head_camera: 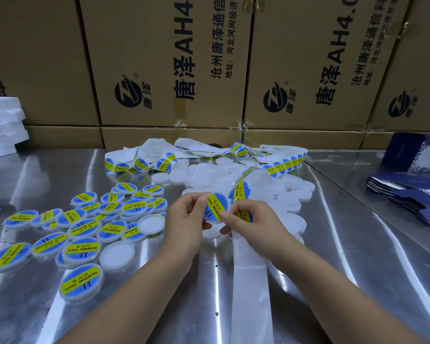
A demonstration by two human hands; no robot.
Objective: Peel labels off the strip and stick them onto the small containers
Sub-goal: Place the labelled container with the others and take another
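My left hand [188,217] holds a small round white container [216,209] that bears a blue and yellow label. My right hand [248,219] pinches the same container's lower right edge with thumb and forefinger, and the label strip [243,192] runs through this hand. The strip's bare white backing [248,276] trails toward me between my forearms. More of the strip, still carrying labels [286,165], loops across the back of the metal table [159,289]. A heap of plain white containers [278,194] lies behind my hands. Labelled containers [85,232] spread out at the left.
Printed cardboard cartons [171,70] wall off the back of the table. White foam sheets [3,125] are stacked at the far left. Dark blue flat folded boxes [412,189] lie at the right. Two containers [119,254] in the left group show plain white tops.
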